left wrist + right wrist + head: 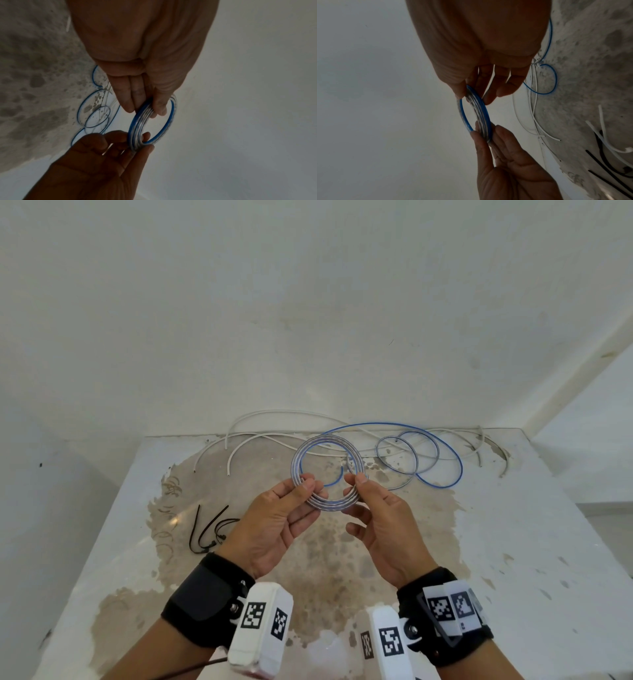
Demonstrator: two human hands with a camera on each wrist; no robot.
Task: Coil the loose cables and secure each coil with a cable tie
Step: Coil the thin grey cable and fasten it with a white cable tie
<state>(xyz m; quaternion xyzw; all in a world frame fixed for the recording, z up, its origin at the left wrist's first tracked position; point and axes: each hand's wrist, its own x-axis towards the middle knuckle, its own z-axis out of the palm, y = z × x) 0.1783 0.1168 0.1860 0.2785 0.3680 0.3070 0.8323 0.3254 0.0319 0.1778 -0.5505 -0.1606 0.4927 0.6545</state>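
Note:
A coil of clear cable with a blue stripe [297, 460] is held upright above the table between both hands. My left hand [308, 489] pinches its lower left side between thumb and fingers. My right hand [358, 484] pinches its right side. In the left wrist view the left hand [150, 108] grips the coil [137, 125] from above and the right hand [137, 143] from below. In the right wrist view the right hand [471, 94] pinches the coil [481, 115]. The same cable's loose end [457, 463] trails in loops on the table to the right.
Loose white cables [270, 436] lie along the back edge of the stained white table [513, 525] against the wall. Several black cable ties [205, 529] lie on the table left of my left hand, and show in the right wrist view as cable ties [607, 169].

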